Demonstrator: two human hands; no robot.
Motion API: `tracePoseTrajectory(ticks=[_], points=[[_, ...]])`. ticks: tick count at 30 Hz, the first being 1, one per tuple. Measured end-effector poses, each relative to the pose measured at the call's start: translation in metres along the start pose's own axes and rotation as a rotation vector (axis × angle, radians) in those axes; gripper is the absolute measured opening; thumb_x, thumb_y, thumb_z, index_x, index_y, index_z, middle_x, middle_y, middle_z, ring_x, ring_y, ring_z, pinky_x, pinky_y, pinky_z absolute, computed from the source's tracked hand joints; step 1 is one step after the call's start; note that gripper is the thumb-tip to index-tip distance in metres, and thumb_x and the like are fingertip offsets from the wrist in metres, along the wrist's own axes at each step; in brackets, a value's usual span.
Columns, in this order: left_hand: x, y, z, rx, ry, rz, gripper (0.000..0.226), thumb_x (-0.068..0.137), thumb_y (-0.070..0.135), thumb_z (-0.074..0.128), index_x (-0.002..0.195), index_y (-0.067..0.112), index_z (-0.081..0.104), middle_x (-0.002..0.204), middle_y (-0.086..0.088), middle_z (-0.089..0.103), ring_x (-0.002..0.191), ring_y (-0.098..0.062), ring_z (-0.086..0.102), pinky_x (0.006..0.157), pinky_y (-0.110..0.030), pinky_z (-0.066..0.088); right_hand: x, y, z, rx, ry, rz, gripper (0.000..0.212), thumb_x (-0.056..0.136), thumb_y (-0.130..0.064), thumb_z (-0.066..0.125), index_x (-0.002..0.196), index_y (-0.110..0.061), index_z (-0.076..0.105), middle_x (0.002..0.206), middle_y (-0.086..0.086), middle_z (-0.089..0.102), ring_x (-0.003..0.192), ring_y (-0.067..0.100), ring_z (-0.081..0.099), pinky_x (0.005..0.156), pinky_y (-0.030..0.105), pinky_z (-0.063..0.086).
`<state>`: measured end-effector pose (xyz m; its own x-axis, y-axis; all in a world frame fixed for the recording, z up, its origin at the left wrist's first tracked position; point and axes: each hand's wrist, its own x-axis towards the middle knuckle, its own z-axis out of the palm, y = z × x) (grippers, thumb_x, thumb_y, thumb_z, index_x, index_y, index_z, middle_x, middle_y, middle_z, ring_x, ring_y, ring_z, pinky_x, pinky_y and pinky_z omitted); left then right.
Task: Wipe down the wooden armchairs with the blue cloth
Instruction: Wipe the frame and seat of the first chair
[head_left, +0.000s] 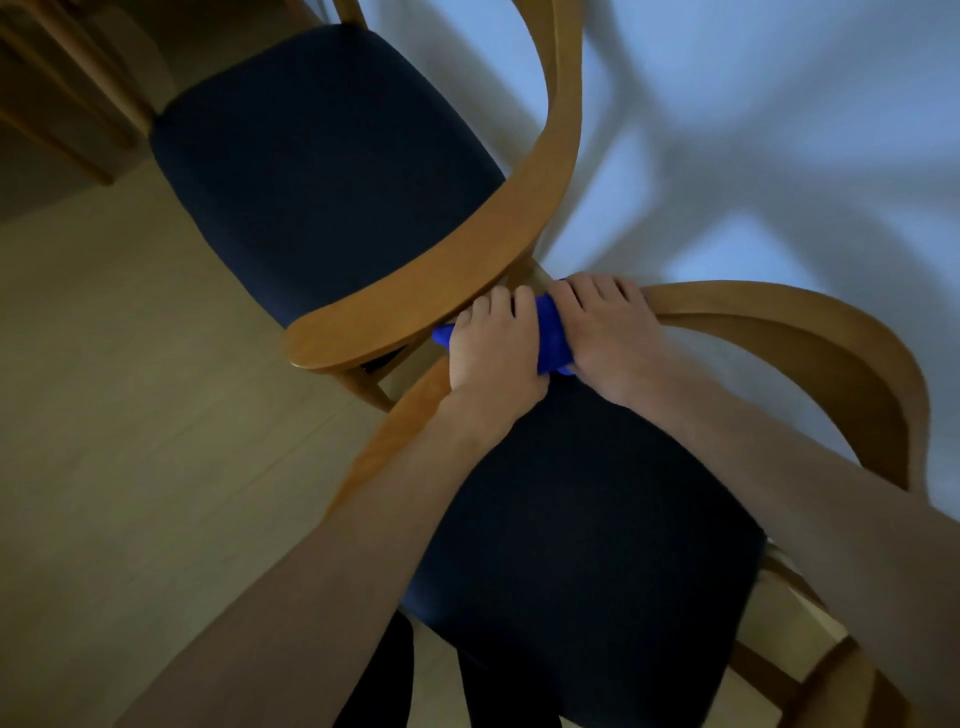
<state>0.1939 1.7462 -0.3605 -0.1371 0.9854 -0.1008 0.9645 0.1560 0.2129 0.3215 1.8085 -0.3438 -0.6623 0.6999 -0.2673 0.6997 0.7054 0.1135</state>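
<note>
Two wooden armchairs with dark blue seats stand side by side against a pale wall. The near armchair is right below me; the far armchair is up and to the left. The blue cloth is wrapped over the near chair's curved rail where the two chairs meet. My left hand grips the cloth's left part, fingers curled over the rail. On the cloth's right part is my right hand, its fingers also curled over the rail. Most of the cloth is hidden under both hands.
Light wooden floor spreads to the left. Wooden legs of other furniture show at the top left. The pale wall behind the chairs carries their shadows. Dark trouser legs show at the bottom.
</note>
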Motion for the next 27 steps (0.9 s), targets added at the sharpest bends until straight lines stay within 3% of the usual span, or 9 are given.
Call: tracePoseTrajectory(ticks=[6,10,15,18,23,27], points=[[-0.042,-0.035,-0.002,-0.103,0.016,-0.096,0.074,0.065,0.053,0.074,0.119,0.014,0.043,0.112,-0.003,0.054,0.1,-0.021,0.055,0.084,-0.034,0.047,0.006,-0.042,-0.009,-0.049,-0.082,-0.166,0.089,0.073,-0.037,0.078,0.143,-0.01,0.03,0.143,0.013,0.041,0.132,0.033,0.038,0.113,0.05,0.027],[-0.09,-0.063,-0.002,-0.136,-0.007,-0.193,0.085,0.062,0.059,0.074,0.126,0.014,0.039,0.116,-0.002,0.052,0.103,-0.018,0.054,0.083,-0.033,0.052,-0.001,-0.092,-0.017,-0.112,-0.098,-0.279,0.089,0.077,-0.031,0.075,0.147,-0.008,0.026,0.15,0.016,0.033,0.14,0.036,0.028,0.118,0.056,0.015],[-0.171,-0.089,-0.003,-0.176,-0.018,-0.36,0.082,0.061,0.062,0.074,0.119,0.014,0.042,0.103,0.002,0.054,0.089,-0.014,0.057,0.066,-0.028,0.053,-0.028,-0.157,-0.022,-0.134,-0.047,-0.492,0.065,0.09,-0.019,0.052,0.148,-0.005,0.026,0.152,0.017,0.033,0.143,0.039,0.026,0.117,0.061,0.014],[-0.219,-0.098,-0.002,-0.225,-0.019,-0.441,0.074,0.06,0.056,0.077,0.111,0.011,0.047,0.094,0.001,0.055,0.081,-0.013,0.058,0.059,-0.024,0.049,-0.049,-0.195,-0.022,-0.166,-0.034,-0.588,0.06,0.095,-0.019,0.048,0.149,-0.004,0.026,0.151,0.017,0.036,0.142,0.04,0.029,0.117,0.062,0.017],[-0.275,-0.107,0.003,-0.299,-0.09,-0.531,0.073,0.067,0.054,0.077,0.116,0.008,0.049,0.096,0.001,0.056,0.081,-0.01,0.059,0.06,-0.017,0.047,-0.076,-0.238,-0.021,-0.171,-0.063,-0.685,0.056,0.095,-0.012,0.01,0.149,-0.003,0.025,0.15,0.018,0.034,0.143,0.042,0.024,0.117,0.063,0.011],[-0.298,-0.109,-0.001,-0.395,-0.119,-0.581,0.064,0.07,0.037,0.083,0.116,0.008,0.05,0.091,0.001,0.061,0.072,-0.012,0.063,0.056,-0.017,0.042,-0.087,-0.253,-0.014,-0.196,-0.013,-0.75,0.048,0.098,-0.013,0.032,0.145,-0.005,0.031,0.144,0.016,0.042,0.14,0.04,0.032,0.116,0.063,0.016]])
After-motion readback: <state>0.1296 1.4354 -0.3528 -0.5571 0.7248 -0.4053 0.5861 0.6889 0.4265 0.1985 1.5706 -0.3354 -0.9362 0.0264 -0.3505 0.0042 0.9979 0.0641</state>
